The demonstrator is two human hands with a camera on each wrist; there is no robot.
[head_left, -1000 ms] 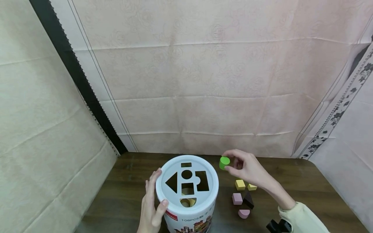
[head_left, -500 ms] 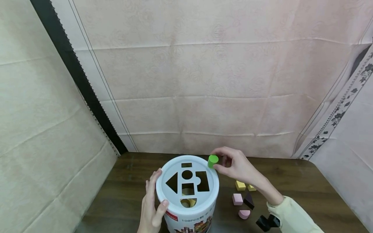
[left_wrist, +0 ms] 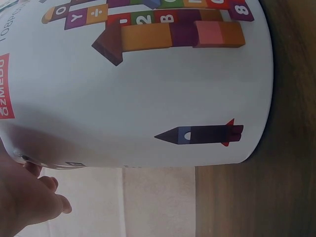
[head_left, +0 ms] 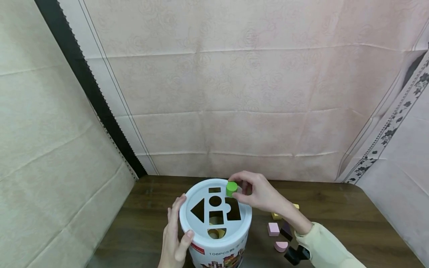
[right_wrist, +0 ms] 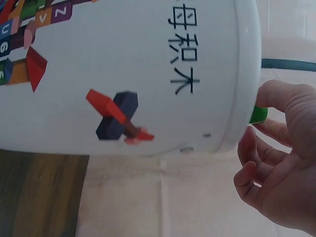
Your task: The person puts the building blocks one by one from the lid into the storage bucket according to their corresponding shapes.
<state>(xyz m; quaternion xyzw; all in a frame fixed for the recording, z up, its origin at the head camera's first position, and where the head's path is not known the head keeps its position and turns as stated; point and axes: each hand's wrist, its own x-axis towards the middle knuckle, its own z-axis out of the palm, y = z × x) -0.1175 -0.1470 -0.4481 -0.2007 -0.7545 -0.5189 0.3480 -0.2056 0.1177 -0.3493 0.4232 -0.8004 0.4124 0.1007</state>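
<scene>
Pinching a green block (head_left: 231, 189) between thumb and fingers, the right hand (head_left: 254, 191) reaches in from the right over the far right part of the lid (head_left: 238, 229). Seen from above, the lid's round hole (head_left: 215, 201) lies left of the block and a little nearer, so the offset runs leftward and near. The block's axis stands roughly upright, its flat round top showing (whether its base touches the lid, I cannot tell). Fingertips meet it from the right and far side, leaving its left face bare. The right hand is clearly the nearer one to that hole; the left hand (head_left: 174, 232) grips the left side of the bucket (head_left: 219, 257), its thumb apart from the fingers, at the rim.
</scene>
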